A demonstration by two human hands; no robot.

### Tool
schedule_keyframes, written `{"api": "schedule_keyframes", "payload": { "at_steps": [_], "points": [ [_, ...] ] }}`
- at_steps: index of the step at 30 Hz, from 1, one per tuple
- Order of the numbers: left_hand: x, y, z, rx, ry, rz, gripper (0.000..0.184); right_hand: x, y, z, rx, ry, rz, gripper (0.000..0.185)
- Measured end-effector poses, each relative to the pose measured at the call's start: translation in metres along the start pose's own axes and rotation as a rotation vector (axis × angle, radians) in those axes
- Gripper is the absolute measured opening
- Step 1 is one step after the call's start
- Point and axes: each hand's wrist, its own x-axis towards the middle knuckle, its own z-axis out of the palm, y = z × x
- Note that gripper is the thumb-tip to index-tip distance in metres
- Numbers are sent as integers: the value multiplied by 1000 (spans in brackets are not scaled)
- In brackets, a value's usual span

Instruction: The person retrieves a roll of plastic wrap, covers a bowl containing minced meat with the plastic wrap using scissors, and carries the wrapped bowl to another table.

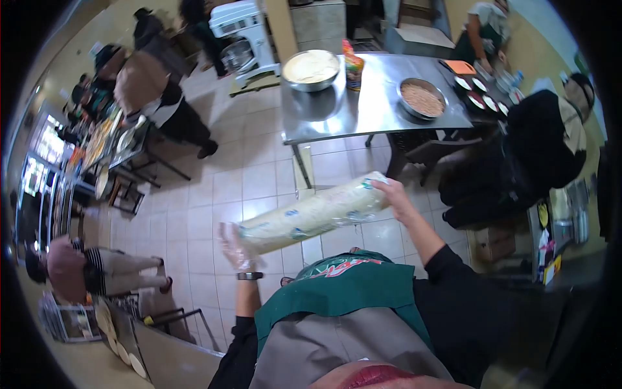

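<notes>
A long, pale plastic-wrapped roll [311, 212] with blue-green printed marks is held across the front of my body, its right end higher in the view. My left hand [237, 249], in a clear plastic glove, grips the roll's left end. At the other end, my right hand [392, 196] is closed on the roll, with the thumb over the wrapping. Below it is the green apron [343, 282] on my body. What is inside the wrapping cannot be made out.
A steel table [369, 120] stands ahead, bearing a large bowl [311, 70], a packet [353, 68] and a round pan [422, 98]. One person [518, 155] is at the right; others stand at the left and far right. A stand mixer [238, 39] is behind.
</notes>
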Motion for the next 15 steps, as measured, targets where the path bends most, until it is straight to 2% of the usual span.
{"api": "schedule_keyframes", "payload": {
  "at_steps": [2, 3, 5, 6, 8, 10, 12, 13, 15],
  "points": [
    [-35, -37, 62, -75, -85, -230, 58, -25, -18, -61, -35, 116, -61, 31],
    [-44, -48, 89, -76, -109, -242, 58, -30, -20, -91, -33, 143, -62, 31],
    [-60, -62, 137, 81, -279, -449, 63, -42, -21, -140, -20, 351, -101, 34],
    [-63, -66, 161, 78, -293, -462, 63, -44, -25, -154, -26, 370, -99, 34],
    [-65, -71, 211, 82, -467, -449, 64, -48, -32, -178, 15, 512, -206, 30],
    [-60, -67, 255, 52, -490, -489, 70, -43, -31, -195, 21, 567, -223, 29],
    [-43, -62, 295, 18, -811, -491, 78, -25, -32, -215, 74, 621, -232, 28],
    [-34, -60, 313, 22, -815, -500, 78, -15, -35, -222, 87, 639, -255, 27],
    [-12, -60, 342, 11, -1040, -540, 80, 11, -51, -235, 146, 617, -264, 28]
  ]
}}
